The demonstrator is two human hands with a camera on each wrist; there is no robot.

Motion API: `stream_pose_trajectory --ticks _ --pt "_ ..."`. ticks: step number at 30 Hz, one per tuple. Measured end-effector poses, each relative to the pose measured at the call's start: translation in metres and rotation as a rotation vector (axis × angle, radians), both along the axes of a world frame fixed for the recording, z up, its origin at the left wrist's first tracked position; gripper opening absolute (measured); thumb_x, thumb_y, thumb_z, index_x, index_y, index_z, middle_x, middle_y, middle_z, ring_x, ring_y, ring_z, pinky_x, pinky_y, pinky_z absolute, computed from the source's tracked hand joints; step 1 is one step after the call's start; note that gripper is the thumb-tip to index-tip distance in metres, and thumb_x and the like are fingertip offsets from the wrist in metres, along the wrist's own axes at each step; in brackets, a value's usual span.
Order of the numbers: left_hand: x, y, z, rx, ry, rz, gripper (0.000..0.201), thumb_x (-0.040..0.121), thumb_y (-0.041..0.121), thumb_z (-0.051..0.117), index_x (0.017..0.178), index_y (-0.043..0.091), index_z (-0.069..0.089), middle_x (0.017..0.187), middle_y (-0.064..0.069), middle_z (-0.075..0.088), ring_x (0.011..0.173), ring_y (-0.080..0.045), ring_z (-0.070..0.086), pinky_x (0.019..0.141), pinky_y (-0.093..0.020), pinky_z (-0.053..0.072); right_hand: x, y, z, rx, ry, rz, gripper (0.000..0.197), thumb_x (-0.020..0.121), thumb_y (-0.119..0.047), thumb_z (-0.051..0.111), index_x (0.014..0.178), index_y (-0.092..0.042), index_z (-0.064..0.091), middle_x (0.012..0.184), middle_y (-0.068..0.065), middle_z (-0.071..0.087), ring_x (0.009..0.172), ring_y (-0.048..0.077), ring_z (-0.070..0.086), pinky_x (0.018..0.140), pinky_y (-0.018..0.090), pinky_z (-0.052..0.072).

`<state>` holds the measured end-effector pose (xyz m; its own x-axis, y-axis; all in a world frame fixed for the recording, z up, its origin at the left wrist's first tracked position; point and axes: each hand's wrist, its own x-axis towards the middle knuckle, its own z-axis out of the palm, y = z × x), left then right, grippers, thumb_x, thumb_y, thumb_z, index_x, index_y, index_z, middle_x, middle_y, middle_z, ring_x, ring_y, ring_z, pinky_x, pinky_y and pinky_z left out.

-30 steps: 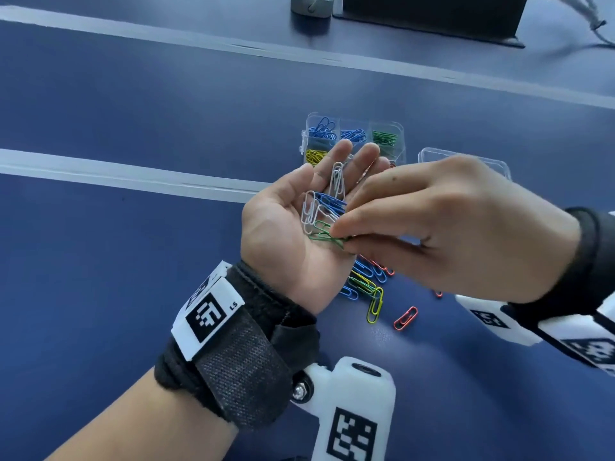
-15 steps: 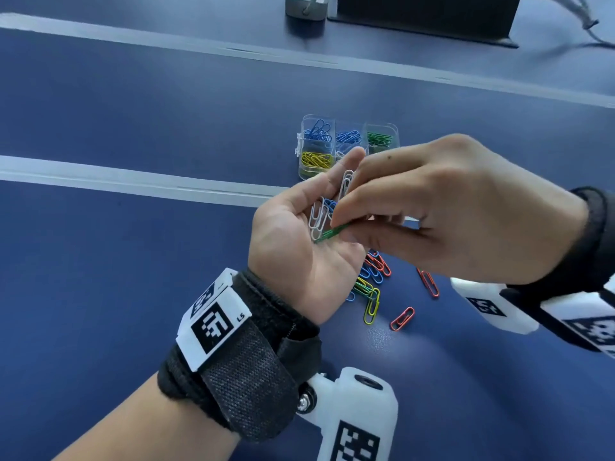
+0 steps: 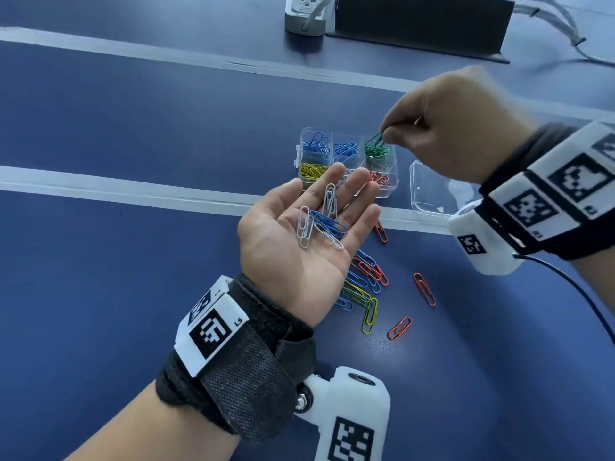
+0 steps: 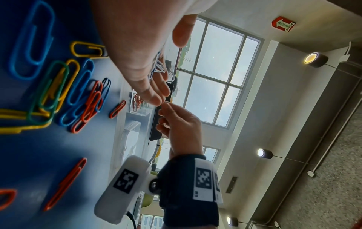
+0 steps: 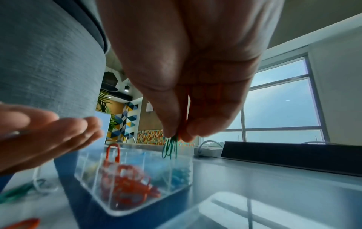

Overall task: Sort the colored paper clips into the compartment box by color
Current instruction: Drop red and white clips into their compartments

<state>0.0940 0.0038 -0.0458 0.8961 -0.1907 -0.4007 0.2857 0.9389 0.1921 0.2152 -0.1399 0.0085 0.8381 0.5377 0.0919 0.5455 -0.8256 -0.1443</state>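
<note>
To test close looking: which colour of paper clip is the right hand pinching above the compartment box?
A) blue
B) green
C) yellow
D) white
B: the right hand pinches a green paper clip over the compartment box, above the green compartment.

Both wrists carry a black fabric strap point(image 3: 233, 377) with white blocks bearing black square-code markers point(image 3: 213, 331). A white plastic camera housing point(image 3: 352, 417), also coded, is bolted on beneath each; the right one point(image 3: 482, 241) trails a thin black cable point(image 3: 572, 294).
</note>
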Motion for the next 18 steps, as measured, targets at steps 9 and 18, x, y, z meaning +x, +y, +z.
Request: stream_pose_trajectory --ticks 9,18 --pt "0.0008 0.001 -0.0027 -0.009 -0.023 -0.009 0.044 0.09 0.029 0.035 0.117 0.003 0.057 0.113 -0.019 0.065 0.105 -0.034 0.063 0.093 -0.043 0.048 -0.0028 0.0013 -0.0083 -0.06 -0.027 0.028 0.022 0.087 -0.012 0.055 0.102 -0.013 0.072 0.098 0.012 0.071 0.09 0.032 0.062 0.081 0.03 0.044" --pt "-0.0002 0.0001 -0.0024 -0.02 -0.032 -0.009 0.044 0.09 0.029 0.035 0.114 0.002 0.059 0.111 -0.019 0.065 0.104 -0.034 0.064 0.091 -0.046 0.049 -0.0092 -0.0011 -0.0064 0.004 0.06 0.087 0.025 0.085 -0.007 0.057 0.102 -0.016 0.072 0.09 0.009 0.074 0.078 0.025 0.064 0.075 0.02 0.037"
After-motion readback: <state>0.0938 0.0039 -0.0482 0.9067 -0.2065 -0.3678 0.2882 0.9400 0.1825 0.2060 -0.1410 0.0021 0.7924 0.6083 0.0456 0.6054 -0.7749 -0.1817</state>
